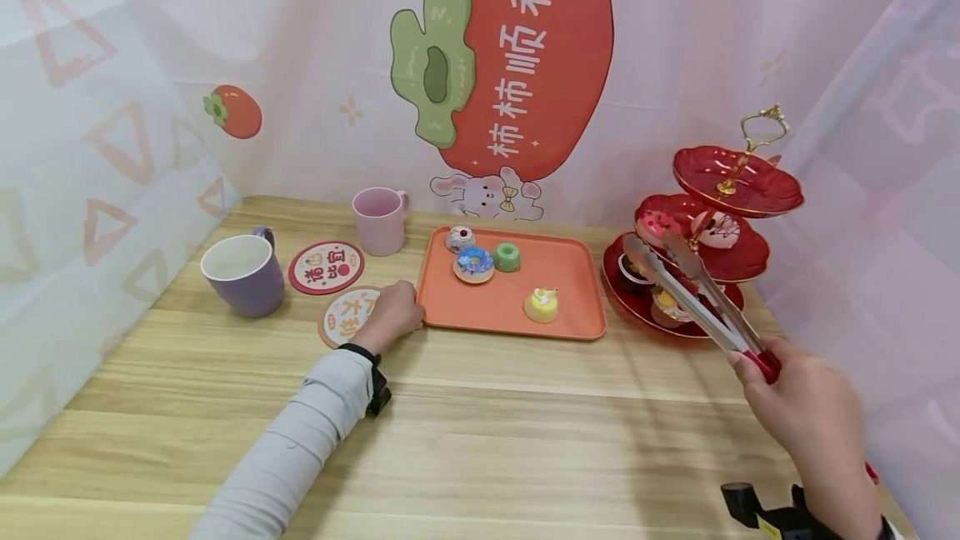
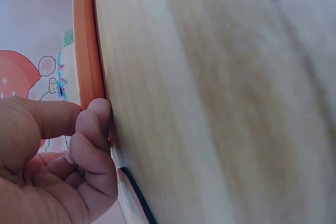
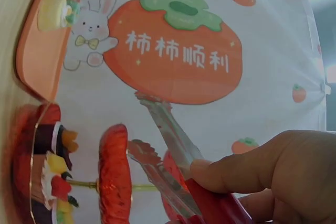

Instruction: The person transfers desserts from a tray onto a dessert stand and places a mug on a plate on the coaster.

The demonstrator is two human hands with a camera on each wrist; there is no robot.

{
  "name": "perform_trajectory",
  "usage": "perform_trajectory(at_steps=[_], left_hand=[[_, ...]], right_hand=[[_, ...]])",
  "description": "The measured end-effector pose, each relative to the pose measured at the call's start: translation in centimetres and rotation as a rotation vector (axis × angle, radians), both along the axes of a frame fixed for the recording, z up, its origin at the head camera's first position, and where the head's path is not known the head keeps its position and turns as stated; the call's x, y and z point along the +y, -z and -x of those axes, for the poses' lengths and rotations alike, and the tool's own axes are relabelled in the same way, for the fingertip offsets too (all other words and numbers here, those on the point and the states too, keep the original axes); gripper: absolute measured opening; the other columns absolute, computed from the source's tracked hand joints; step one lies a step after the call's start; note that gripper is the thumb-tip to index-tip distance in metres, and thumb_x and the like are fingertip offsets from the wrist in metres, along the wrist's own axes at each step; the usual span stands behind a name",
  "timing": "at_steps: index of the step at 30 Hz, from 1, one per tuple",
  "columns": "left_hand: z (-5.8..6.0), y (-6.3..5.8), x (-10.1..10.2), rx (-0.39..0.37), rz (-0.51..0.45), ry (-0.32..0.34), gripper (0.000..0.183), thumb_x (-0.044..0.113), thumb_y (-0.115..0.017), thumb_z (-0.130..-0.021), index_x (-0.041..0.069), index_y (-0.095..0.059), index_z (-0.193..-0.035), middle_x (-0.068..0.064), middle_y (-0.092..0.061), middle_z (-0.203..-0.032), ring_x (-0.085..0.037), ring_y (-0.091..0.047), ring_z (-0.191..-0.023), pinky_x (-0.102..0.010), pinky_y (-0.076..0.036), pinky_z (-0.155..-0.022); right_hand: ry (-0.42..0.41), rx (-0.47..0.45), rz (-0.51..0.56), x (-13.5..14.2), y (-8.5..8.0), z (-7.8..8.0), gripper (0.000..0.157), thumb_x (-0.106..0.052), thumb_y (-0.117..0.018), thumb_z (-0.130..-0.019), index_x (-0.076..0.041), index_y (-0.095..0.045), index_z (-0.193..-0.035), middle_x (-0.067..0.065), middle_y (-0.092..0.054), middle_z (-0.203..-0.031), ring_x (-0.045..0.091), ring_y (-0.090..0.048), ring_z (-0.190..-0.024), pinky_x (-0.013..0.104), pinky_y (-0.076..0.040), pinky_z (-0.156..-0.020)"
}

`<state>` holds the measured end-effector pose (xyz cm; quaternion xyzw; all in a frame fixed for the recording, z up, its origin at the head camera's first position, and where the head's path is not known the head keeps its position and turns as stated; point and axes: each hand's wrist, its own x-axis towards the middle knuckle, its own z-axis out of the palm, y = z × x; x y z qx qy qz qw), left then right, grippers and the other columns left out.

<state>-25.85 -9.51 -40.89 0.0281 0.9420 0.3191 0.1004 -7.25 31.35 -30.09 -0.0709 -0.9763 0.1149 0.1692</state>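
My left hand (image 1: pixel 392 315) pinches the near left corner of the orange tray (image 1: pixel 573 261); its thumb and curled fingers meet at the rim in the left wrist view. On the tray sit a blue doughnut (image 1: pixel 474 263), a green ring cake (image 1: pixel 506 257), a white cake (image 1: pixel 460 238) with a red top and a yellow cake (image 1: pixel 542 305). My right hand (image 1: pixel 810 407) grips metal tongs (image 3: pixel 176 137) by their red handle. Their tips are apart with nothing between them, overlapping the lower tiers of the red three-tier stand (image 1: pixel 780 200) in the head view.
Pink doughnuts (image 1: pixel 660 223) lie on the stand's middle tier, cupcakes (image 1: pixel 667 307) on its bottom one. Left of the tray are a pink mug (image 1: pixel 378 223), a purple mug (image 1: pixel 247 282), a red-rimmed coaster (image 1: pixel 326 267) and an orange-rimmed coaster (image 1: pixel 341 319). Printed cloth (image 1: pixel 315 107) hangs behind.
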Motion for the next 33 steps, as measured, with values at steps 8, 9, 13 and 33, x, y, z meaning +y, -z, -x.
perform_trajectory(at_steps=[8,9,13,33], left_hand=[[0.0,0.2,0.0,0.003,-0.006,0.0,0.024,0.001,-0.051,-0.084,0.005,-0.058,-0.061,-0.007,-0.055,-0.053,-0.018,-0.044,-0.044,-0.027,-0.032,-0.046],[-0.1,0.2,0.0,0.005,-0.009,-0.002,0.023,0.001,-0.051,-0.084,0.005,-0.058,-0.062,-0.007,-0.054,-0.053,-0.018,-0.044,-0.044,-0.027,-0.033,-0.046],[-0.1,0.1,0.0,0.01,-0.014,-0.003,0.022,0.001,-0.051,-0.085,0.004,-0.056,-0.063,-0.006,-0.054,-0.055,-0.017,-0.045,-0.044,-0.026,-0.033,-0.045],[0.0,0.0,-0.1,0.011,-0.011,0.018,0.028,-0.001,-0.05,-0.083,0.006,-0.054,-0.056,-0.006,-0.052,-0.049,-0.017,-0.04,-0.041,-0.027,-0.03,-0.045]], right_hand=[[-0.029,0.051,0.001,-1.4,0.4,0.7,0.037,-0.021,-0.067,-0.084,0.01,-0.058,-0.102,0.009,-0.053,-0.063,0.022,-0.043,-0.049,0.033,-0.028,-0.042],[-0.039,0.063,-0.001,-1.7,0.4,0.8,0.036,-0.02,-0.067,-0.083,0.01,-0.059,-0.102,0.009,-0.053,-0.062,0.021,-0.043,-0.049,0.032,-0.028,-0.041],[-0.081,0.089,0.003,-2.9,0.8,1.3,0.033,-0.018,-0.069,-0.082,0.009,-0.059,-0.098,0.007,-0.051,-0.06,0.019,-0.04,-0.046,0.032,-0.028,-0.039],[-0.24,0.025,0.079,-6.8,3.3,3.6,0.029,-0.015,-0.071,-0.081,0.005,-0.063,-0.101,0.002,-0.047,-0.059,0.016,-0.039,-0.048,0.031,-0.03,-0.043]])
